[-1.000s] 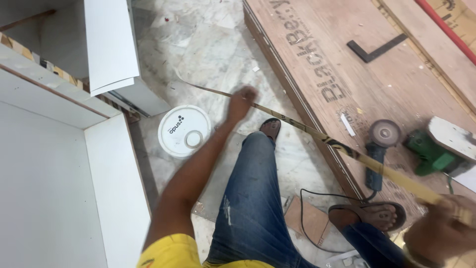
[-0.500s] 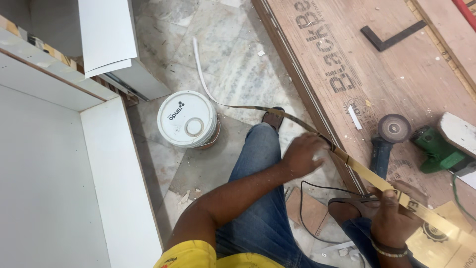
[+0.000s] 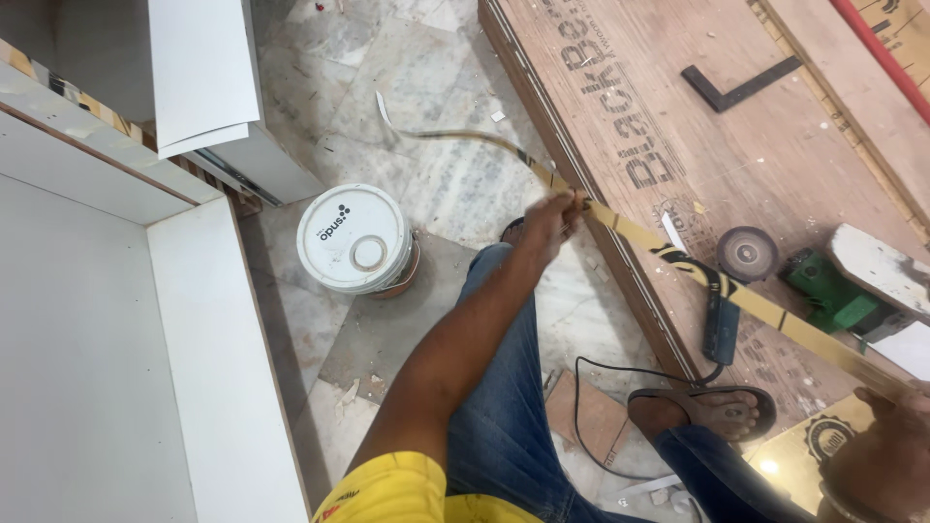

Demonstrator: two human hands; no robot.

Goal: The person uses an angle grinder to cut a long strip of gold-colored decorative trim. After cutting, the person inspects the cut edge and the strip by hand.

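From the head camera, the left hand is stretched forward and pinched shut on a thin yellowish edge-banding strip, gripping it just where the strip crosses the near edge of the plywood sheet. The right hand sits low at the frame's corner, on the near side of the plywood sheet, closed about the other end of the same strip, though its fingers are partly cut off by the frame edge. The strip's long axis runs diagonally over the plywood sheet between the two hands, pulled nearly straight; beyond the left hand its free tail curves out over the marble floor, off the plywood sheet. An angle grinder lies on the plywood sheet directly under the taut span, a green power tool just beside it, and a black try square farther up the sheet. A white lidded bucket stands on the floor, well off the plywood sheet.
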